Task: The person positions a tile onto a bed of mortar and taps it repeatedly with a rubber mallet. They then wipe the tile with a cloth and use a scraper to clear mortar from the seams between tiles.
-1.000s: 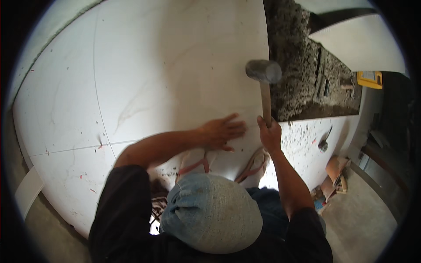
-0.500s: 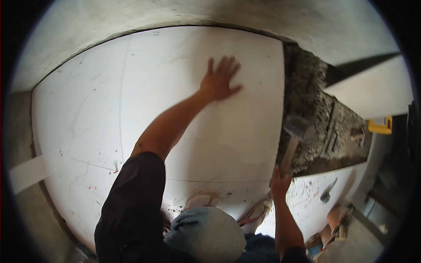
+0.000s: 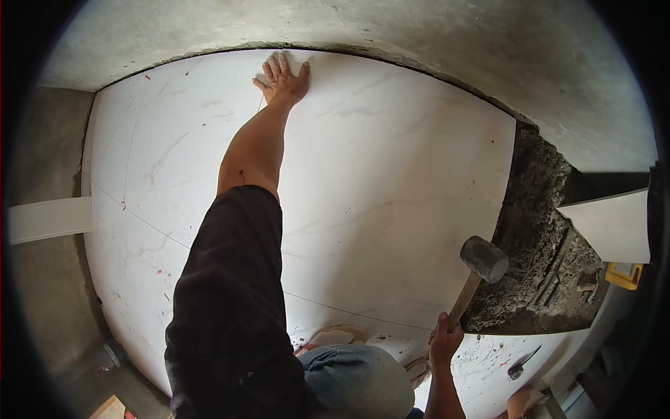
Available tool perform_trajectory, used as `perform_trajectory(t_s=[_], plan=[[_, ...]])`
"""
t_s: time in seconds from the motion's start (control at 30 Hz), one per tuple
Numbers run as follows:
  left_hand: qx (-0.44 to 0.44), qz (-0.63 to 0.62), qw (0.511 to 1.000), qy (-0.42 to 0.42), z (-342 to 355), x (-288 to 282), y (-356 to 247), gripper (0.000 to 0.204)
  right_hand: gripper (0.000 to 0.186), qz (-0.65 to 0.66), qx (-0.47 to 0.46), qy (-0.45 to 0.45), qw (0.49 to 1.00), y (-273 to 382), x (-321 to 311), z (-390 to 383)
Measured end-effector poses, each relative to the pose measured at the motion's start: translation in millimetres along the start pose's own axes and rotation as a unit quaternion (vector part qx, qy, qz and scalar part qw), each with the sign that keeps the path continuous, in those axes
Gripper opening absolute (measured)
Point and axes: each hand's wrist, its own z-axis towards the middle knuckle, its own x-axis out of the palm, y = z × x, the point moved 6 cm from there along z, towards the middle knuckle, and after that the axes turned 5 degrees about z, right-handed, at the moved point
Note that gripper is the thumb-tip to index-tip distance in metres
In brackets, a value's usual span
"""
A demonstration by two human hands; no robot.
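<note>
My left hand (image 3: 283, 80) lies with spread fingers on the far edge of the white marble-look floor tiles, close to the wall and near a thin joint line. Beneath it and to the right stretches a large tile (image 3: 391, 167). In my right hand (image 3: 444, 342) is the wooden handle of a rubber mallet (image 3: 484, 259). Its black head is over the large tile's right edge; I cannot tell whether it touches. Beyond that edge shows rough, dark grey mortar (image 3: 534, 202). My left arm and sleeve cover part of the tiles.
A bare grey wall (image 3: 335, 24) borders the tiles at the far side. To the right are a white slab (image 3: 614, 223), a yellow tool (image 3: 623, 274) and a small dark tool (image 3: 516, 370). A pale strip (image 3: 50, 220) lies at left. Small red bits dot the tiles.
My left hand has gone from the middle of the large tile to its far left, by the wall. The mallet head has shifted from over the mortar to the tile's edge. The view has turned.
</note>
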Motion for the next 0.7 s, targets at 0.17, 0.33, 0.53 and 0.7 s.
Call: perform_trajectory(t_s=[0.17, 0.33, 0.53, 0.7], plan=[[0.021, -0.006, 0.999, -0.029, -4, 0, 1, 0.078, 0.037, 0.001, -0.009, 0.028, 1.0, 17, 21, 5], [0.054, 0.001, 0.999, 0.002, -17, 5, 8, 0.08, 0.038, -0.039, -0.055, 0.04, 0.997, 46, 48, 16], [0.064, -0.013, 0.998, 0.005, -21, 3, -6, 0.079, 0.042, 0.108, -0.149, 0.007, 0.983, 131, 80, 34], [0.048, 0.001, 0.999, 0.008, -22, 2, 10, 0.079, 0.048, -0.11, -0.206, 0.014, 0.972, 95, 84, 92]])
